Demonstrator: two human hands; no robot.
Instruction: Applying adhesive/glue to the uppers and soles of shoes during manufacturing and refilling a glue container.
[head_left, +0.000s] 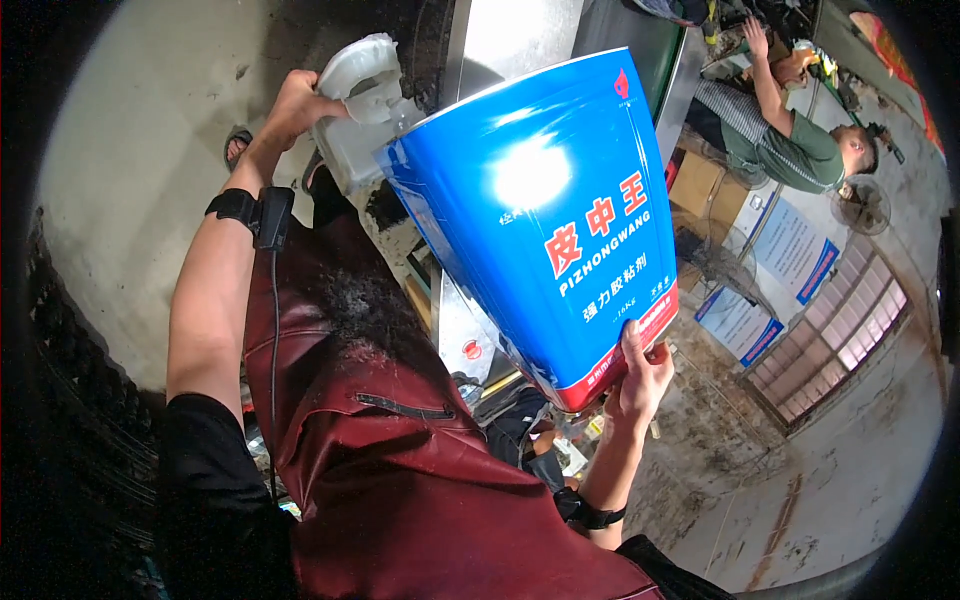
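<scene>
My left hand (298, 108) is closed on the side of a cloudy white plastic jug (352, 155) with a large opening in it. A big rectangular blue tin (470, 245) with a red band round its base leans across the middle of the view. The tin's upper left corner meets the jug's edge. At the tin's lower right end, my right hand (645, 380) grips the base, thumb on the red band and the other fingers mostly hidden underneath. Whether anything flows between tin and jug cannot be seen.
A dark red apron (400, 480) covers my front. A pale metal surface (500, 45) lies behind the tin. At the upper right, another person (790, 140) in a green top has an arm raised, near a fan (862, 203) and a barred window (830, 335).
</scene>
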